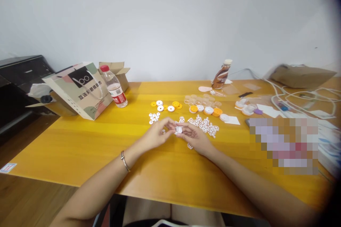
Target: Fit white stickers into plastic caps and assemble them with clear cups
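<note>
Both my hands meet over the middle of the yellow table (87, 142). My left hand (157, 133) and my right hand (194, 136) pinch a small white plastic piece (178, 129) between their fingertips. A silver bangle (124, 160) circles my left wrist. Just beyond the hands lie several small white pieces (153, 117) and a spread of white lattice pieces (205, 125). Yellow and white round discs (166, 105) sit farther back, with more discs (209, 110) to the right. One white piece (189, 146) lies under my right hand.
A printed paper bag (80, 88) lies at the back left beside a water bottle (115, 87) and a cardboard box (118, 71). A brown drink bottle (221, 75) stands at the back. White cables (301, 97) and a brown bag (301, 75) occupy the right.
</note>
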Tool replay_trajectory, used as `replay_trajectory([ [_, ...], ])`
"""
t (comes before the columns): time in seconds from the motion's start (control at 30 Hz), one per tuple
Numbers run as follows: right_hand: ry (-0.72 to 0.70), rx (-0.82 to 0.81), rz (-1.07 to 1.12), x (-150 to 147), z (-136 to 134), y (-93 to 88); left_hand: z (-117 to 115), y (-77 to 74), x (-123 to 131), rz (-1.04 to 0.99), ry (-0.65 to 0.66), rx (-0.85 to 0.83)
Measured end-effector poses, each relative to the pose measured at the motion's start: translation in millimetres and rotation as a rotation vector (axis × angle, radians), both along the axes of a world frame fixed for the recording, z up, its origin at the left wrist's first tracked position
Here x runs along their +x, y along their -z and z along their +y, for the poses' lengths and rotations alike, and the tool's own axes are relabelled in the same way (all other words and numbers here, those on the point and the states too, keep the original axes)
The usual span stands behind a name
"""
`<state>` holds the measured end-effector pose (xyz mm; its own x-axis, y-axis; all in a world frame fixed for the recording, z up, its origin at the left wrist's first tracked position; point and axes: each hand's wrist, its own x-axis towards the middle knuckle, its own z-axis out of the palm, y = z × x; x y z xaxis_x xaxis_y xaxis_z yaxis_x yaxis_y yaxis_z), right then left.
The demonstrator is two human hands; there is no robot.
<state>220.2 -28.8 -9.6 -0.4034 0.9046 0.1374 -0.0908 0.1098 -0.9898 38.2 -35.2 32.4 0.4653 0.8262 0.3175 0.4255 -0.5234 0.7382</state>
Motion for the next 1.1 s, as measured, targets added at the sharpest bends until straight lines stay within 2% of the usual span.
replay_trajectory([
  [0.43,-0.02,0.054,0.016,-0.4,-1.5,3.2,-9.5,11.8,14.8,0.203,-0.149,0.21],
  [0.57,0.003,0.059,0.009,0.9,-0.8,1.2,-2.6,6.4,7.4,0.171,-0.141,0.273],
  [0.67,0.036,0.057,-0.006,2.1,-0.2,-0.9,10.3,-1.5,-10.5,0.181,-0.17,0.259],
  [0.73,0.052,0.063,-0.021,2.7,0.1,-2.0,20.5,-2.8,-24.2,0.298,-0.177,0.222],
  [0.83,0.064,0.078,-0.043,3.3,-0.2,-3.4,32.5,3.1,-38.9,0.476,-0.178,0.168],
  [0.97,0.065,0.073,-0.051,3.1,-0.9,-4.4,38.3,12.9,-42.4,0.54,-0.162,0.117],
  [1.1,0.063,0.075,-0.062,2.0,-1.4,-4.8,39.1,15.3,-38.9,0.527,-0.167,0.095],
])
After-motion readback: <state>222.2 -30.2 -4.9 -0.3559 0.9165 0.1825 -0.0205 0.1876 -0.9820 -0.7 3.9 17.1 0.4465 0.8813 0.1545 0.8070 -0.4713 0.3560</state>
